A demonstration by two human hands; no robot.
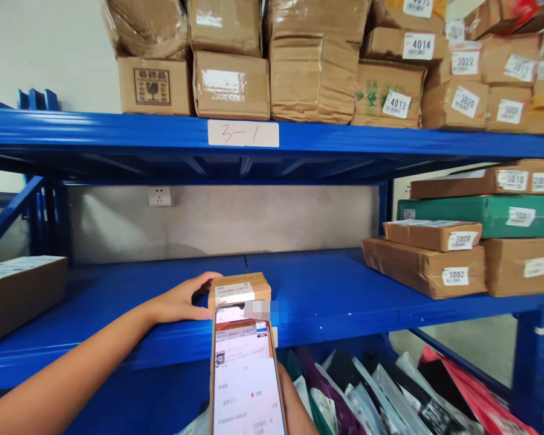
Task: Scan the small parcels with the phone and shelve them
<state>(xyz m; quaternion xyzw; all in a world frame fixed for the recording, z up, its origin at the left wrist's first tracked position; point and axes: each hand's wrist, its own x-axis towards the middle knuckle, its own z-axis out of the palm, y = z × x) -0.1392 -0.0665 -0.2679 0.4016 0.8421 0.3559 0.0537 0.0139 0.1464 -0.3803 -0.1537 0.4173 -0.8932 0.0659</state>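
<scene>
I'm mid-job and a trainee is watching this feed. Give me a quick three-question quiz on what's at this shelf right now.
1. True or false: the left hand grips the small box, which sits at the front edge of the middle shelf.
2. Pick one: the label on the beam above reads A) 3-1, B) 4-2, C) 2-1.
3. Short answer: what is held up close to the camera, covering the lower part of the small box?

Key: 1 true. 2 A. 3 the phone, with its screen lit.
</scene>
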